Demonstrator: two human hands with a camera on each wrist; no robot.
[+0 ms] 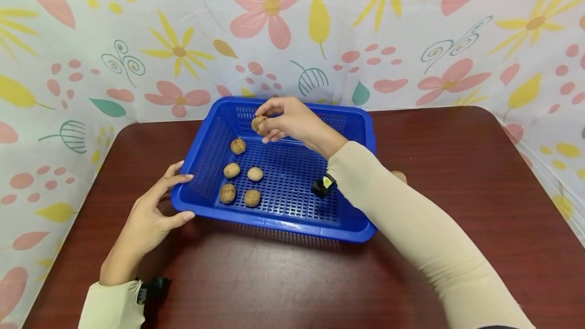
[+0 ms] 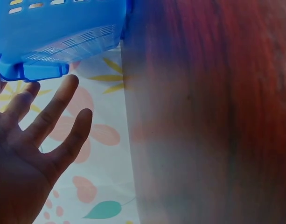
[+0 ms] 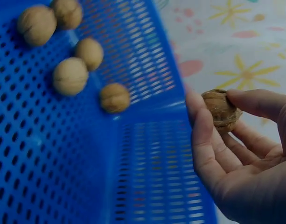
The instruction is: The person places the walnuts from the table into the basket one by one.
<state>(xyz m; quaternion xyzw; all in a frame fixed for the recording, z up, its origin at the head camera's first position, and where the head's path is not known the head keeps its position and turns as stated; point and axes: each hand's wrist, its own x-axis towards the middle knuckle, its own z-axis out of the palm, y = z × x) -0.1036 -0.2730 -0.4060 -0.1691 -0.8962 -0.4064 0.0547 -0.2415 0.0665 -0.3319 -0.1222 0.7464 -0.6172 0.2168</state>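
Between thumb and fingers, my right hand (image 1: pixel 288 121) pinches a walnut (image 1: pixel 259 124) above the far left part of a blue plastic basket (image 1: pixel 274 223). The same walnut (image 3: pixel 221 110) shows brown and ridged in the right wrist view. Several more walnuts lie on the basket's floor toward its left side, among them a darker one (image 1: pixel 227 193) near the front and a paler one (image 1: pixel 255 173). My left hand (image 1: pixel 148 217) is at the basket's left rim, fingers spread, fingertips right at the edge. In the left wrist view the left hand (image 2: pixel 35 135) shows below the basket's wall (image 2: pixel 59 28).
The basket stands on a dark red-brown wooden table (image 1: pixel 256 278). Beyond and beside the table hangs a white cloth (image 1: pixel 283 29) printed with flowers and leaves. Right of the basket, a round brown thing (image 1: pixel 399 176) is partly hidden behind the right sleeve (image 1: pixel 411 227).
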